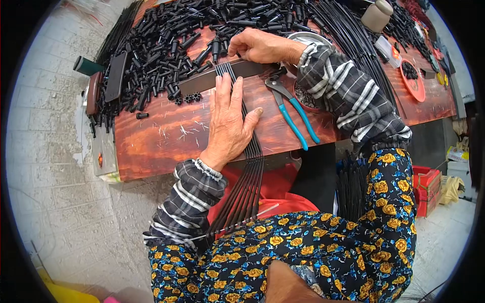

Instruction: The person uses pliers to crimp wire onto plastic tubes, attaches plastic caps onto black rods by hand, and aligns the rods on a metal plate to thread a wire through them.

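A row of several thin black rods (245, 187) runs from the lap up over the table edge to a dark metal bar (194, 83). My left hand (228, 116) lies flat on the rods, its fingers stretched toward their upper ends and its thumb apart. Just beyond the bar, my right hand (258, 45) is bent with the fingertips pressed together near a black fitting (216, 49); what it holds, if anything, is hidden. Pliers with blue handles (293, 112) lie on the table to the right of my left hand.
Piles of black tubular parts (166, 55) cover the back of the reddish table (151, 146). More long rods (348, 40) lie at the right, near a red dish (413, 81) of small dark pieces. A grey jar (377, 16) stands behind. A bowl (304, 96) is partly under the right sleeve.
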A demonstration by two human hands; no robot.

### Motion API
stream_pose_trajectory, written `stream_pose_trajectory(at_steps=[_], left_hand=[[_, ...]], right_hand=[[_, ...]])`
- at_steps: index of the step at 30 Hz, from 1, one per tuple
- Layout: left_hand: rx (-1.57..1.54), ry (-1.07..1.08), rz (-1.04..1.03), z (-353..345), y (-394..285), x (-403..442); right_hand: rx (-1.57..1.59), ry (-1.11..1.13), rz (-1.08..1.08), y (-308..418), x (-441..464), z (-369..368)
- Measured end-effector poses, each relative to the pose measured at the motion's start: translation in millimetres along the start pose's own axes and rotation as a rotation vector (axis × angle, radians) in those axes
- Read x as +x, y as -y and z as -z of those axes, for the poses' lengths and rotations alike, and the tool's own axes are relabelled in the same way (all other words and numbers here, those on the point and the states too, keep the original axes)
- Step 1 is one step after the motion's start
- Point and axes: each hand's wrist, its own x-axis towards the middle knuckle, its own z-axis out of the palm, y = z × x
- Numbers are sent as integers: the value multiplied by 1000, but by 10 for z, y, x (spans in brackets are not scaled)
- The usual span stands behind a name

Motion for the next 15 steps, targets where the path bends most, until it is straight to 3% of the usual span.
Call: stream_pose_trajectory(at_steps=[15], left_hand=[[-108,-31,20,57,-4,23]], right_hand=[[0,48,-26,32,-21,16]])
